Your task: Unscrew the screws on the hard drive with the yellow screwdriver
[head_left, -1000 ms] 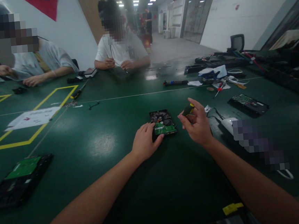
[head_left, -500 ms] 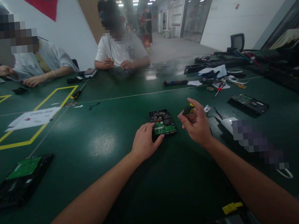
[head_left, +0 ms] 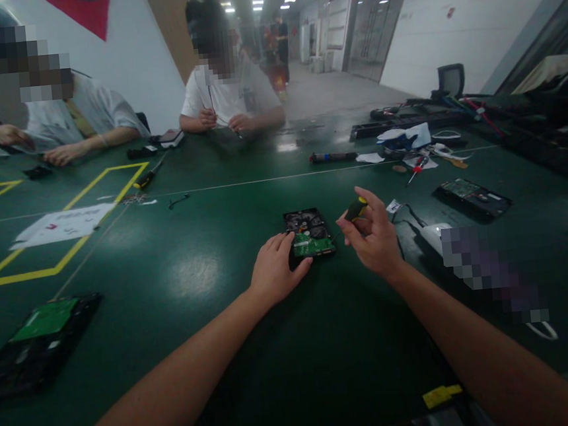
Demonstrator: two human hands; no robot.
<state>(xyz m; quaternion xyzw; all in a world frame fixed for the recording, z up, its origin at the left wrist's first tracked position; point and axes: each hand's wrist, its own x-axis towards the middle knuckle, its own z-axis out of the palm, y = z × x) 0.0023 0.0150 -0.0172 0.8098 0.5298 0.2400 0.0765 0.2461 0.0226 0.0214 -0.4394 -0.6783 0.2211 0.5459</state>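
Observation:
A hard drive (head_left: 306, 221) with a green circuit board (head_left: 314, 245) at its near end lies on the green table in front of me. My left hand (head_left: 277, 266) grips it at the left side, fingers along the edge and thumb at the near corner. To the right, my right hand (head_left: 373, 235) pinches a yellow and black screwdriver (head_left: 355, 209) by its handle. Its thin shaft slants down left to the right edge of the board; whether the tip sits in a screw is too small to tell.
Another hard drive (head_left: 472, 198) lies at right, near a white power strip (head_left: 438, 234) with a cable. A larger drive-like unit (head_left: 45, 320) is at left. Beyond are a red screwdriver (head_left: 417, 170), a paper sheet (head_left: 61, 226) and two people (head_left: 229, 98) seated across the table.
The screwdriver's handle has turned slightly in my right fingers, and the thumb and fingertips have shifted a little to the left. My left hand and the hard drive stay in place.

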